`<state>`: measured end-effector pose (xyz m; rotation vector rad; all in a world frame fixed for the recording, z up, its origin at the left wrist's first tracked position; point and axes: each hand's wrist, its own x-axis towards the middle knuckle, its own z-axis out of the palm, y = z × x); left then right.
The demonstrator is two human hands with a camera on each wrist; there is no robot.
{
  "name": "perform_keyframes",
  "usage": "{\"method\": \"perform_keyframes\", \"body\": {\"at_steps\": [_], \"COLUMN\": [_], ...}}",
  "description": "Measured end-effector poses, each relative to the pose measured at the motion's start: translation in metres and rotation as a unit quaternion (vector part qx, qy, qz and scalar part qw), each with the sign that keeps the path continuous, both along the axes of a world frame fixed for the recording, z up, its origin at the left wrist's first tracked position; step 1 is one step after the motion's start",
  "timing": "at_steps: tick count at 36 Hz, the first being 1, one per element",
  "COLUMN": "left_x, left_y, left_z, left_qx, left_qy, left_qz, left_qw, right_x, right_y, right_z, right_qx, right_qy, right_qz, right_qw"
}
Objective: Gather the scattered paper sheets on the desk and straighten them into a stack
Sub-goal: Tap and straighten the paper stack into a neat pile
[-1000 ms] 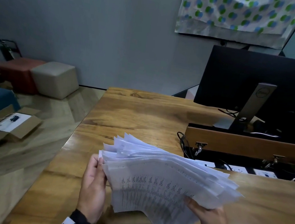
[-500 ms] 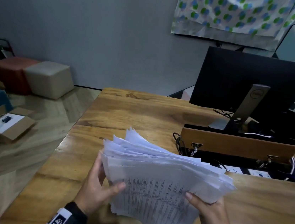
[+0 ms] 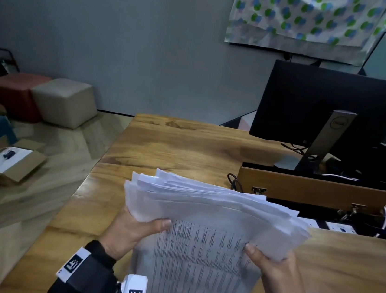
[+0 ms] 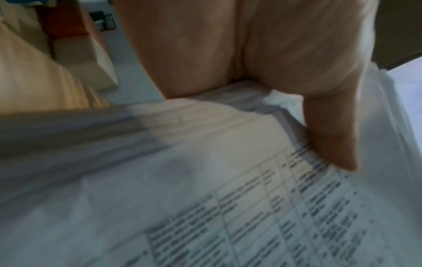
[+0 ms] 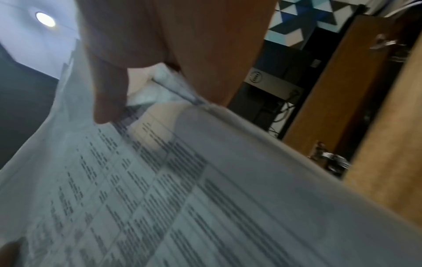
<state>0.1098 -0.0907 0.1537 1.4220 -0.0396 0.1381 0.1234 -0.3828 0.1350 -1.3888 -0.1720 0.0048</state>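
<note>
The paper sheets (image 3: 213, 212) were lifted above the desk (image 3: 186, 150) — fanned unevenly, long side running left to right. The left hand (image 3: 133, 231) and right hand (image 3: 272, 265) each pinched one end, equally near.

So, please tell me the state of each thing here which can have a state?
Paper sheets: gathered, held upright, edges uneven.
Left hand: grips the sheets' left edge.
Right hand: grips their right edge.
Monitor: only its back shows.
Cardboard box: open, on the floor.
</note>
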Motion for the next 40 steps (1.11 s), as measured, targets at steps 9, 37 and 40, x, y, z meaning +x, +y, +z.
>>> {"method": "perform_keyframes", "body": {"at_steps": [9, 37, 40], "left_x": [-0.010, -0.014, -0.016], "left_y": [0.005, 0.000, -0.009], "left_z": [-0.008, -0.007, -0.003], "left_qx": [0.039, 0.028, 0.039], "left_qy": [-0.042, -0.025, -0.025], "left_qz": [0.059, 0.081, 0.089], "left_qw": [0.997, 0.996, 0.995], "right_x": [0.003, 0.009, 0.005], "right_y": [0.013, 0.009, 0.015], "right_z": [0.000, -0.017, -0.014], "right_qx": [-0.001, 0.003, -0.041], "right_qy": [-0.038, -0.004, -0.010], "right_qz": [-0.010, 0.055, 0.073], "right_qw": [0.999, 0.998, 0.996]}}
